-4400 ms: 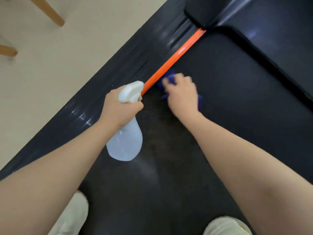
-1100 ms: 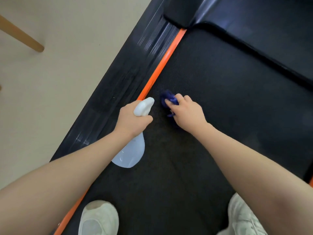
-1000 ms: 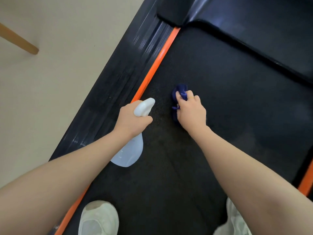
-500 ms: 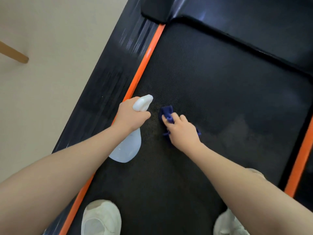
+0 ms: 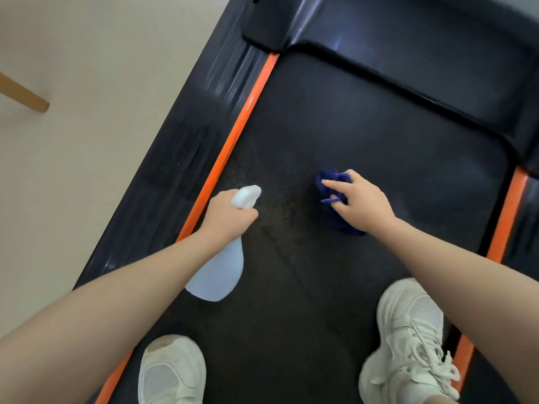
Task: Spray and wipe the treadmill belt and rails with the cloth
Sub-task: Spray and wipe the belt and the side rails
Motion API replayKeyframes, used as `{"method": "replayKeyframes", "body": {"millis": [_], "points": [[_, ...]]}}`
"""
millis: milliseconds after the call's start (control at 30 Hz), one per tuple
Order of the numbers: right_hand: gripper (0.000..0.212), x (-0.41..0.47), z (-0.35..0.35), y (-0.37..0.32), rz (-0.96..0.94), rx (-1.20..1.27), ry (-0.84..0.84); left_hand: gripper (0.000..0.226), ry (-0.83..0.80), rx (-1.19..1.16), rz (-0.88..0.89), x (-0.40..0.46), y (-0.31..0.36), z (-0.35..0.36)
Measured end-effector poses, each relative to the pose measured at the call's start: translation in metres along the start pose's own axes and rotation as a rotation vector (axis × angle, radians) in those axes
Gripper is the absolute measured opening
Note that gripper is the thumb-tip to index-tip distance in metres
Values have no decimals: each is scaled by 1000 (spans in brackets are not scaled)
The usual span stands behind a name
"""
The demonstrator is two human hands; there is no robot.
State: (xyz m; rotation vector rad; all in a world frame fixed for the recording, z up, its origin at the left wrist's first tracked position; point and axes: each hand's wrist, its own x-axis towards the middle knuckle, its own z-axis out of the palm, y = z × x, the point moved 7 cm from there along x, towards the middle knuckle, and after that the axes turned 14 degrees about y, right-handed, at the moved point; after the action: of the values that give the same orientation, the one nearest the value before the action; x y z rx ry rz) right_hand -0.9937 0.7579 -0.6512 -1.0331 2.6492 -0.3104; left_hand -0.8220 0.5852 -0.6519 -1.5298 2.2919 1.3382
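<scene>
Cloth [image 5: 335, 196]: dark blue, bunched, soft, lying mid-belt under right hand [image 5: 360, 199], fingers curled gripping it, arm extended forward. Belt [image 5: 364, 135]: black, fine-textured, matte. Left hand [image 5: 229, 214] wrapped round neck of white translucent spray bottle [image 5: 217, 272], nozzle forward, near orange left rail [image 5: 233, 141]. No legible writing.

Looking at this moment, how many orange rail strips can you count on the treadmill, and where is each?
2. One orange strip runs along the belt's left edge, beside the spray bottle; the other orange strip runs along the right edge, partly hidden by the right arm.
</scene>
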Motion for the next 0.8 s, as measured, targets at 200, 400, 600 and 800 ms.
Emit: {"method": "replayKeyframes", "body": {"millis": [200,400,600,800], "points": [[38,-23,-9,28,129,47,63,32,-244,30,117,-24,27,39],[43,-9,-2,29,172,158,147,36,-4,-113,-33,-6,19,11],[43,49,14,-34,32,229,223,40,214,-254,-119,29,10,-42],[59,88,52,-94,159,284,135,13,322,-294,-24,48,23,-64]]}}
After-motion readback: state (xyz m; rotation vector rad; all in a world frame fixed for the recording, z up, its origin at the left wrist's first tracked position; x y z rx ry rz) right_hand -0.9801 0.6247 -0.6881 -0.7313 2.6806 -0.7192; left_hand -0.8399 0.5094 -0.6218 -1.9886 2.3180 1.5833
